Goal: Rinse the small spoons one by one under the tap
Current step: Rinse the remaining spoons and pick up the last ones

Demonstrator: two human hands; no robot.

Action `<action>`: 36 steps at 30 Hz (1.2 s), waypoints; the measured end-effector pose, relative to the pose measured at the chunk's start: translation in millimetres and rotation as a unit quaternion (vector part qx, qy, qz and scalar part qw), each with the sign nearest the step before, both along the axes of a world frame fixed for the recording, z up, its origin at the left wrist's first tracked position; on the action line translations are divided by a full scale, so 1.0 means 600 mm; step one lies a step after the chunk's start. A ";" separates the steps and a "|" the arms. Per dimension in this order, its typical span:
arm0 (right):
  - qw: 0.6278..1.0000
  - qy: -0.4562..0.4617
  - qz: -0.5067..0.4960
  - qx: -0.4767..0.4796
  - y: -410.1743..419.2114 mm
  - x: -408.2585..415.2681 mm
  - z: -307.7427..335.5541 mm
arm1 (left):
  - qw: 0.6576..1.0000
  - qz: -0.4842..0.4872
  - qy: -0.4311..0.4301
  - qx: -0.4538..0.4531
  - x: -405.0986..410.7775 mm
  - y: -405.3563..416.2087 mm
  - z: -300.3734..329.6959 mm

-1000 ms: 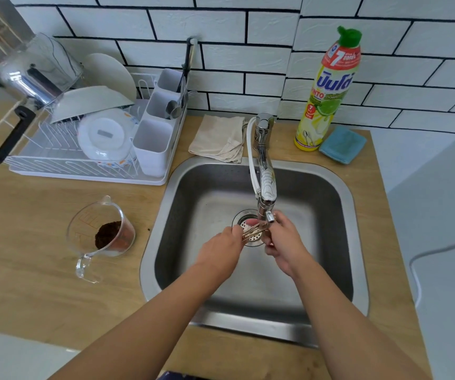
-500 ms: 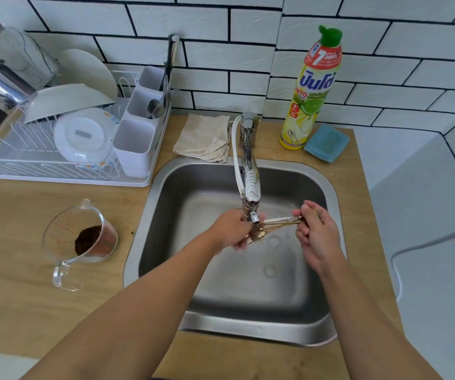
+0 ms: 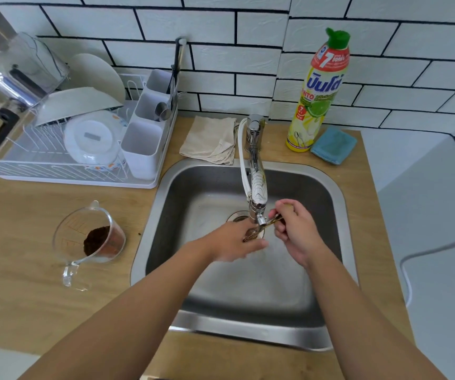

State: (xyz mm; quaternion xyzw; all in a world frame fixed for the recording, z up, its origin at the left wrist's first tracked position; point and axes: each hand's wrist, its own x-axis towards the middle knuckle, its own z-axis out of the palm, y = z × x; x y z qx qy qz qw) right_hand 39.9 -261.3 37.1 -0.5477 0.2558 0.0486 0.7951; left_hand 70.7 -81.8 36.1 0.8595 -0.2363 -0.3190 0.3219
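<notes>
A small bunch of thin, gold-coloured spoons (image 3: 259, 229) is seen just under the spout of the tap (image 3: 257, 187), above the drain of the steel sink (image 3: 338, 204). The handles are gathered on the right and the bowls point left; how many spoons are in the bunch cannot be told, since they overlap and are partly covered by the spout tip and by fingers. Running water cannot be clearly made out. The handle ends are gripped in the right hand (image 3: 296, 233), whose fingers are curled closed around them, knuckles turned toward the tap. The left hand (image 3: 234, 244) is held low over the basin with its back upward; its fingertips are blurred, and they are laid against the bowl ends, though whether a spoon is pinched there cannot be told. Both forearms are stretched in from the bottom edge. On the wooden counter (image 3: 23, 220) a clear measuring jug (image 3: 89, 242) with dark grounds is set left of the sink.
</notes>
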 end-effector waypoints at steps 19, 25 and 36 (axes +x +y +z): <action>0.995 -0.028 0.007 -0.093 -0.006 0.005 0.004 | 0.916 0.146 0.355 -0.118 -0.011 -0.028 0.020; 0.981 -0.043 0.126 -0.140 -0.007 0.007 0.000 | 0.873 0.148 0.436 -0.157 -0.029 -0.003 0.007; 0.945 0.036 0.013 -0.325 0.005 -0.031 -0.028 | 0.904 0.316 0.255 -0.136 -0.076 0.117 0.002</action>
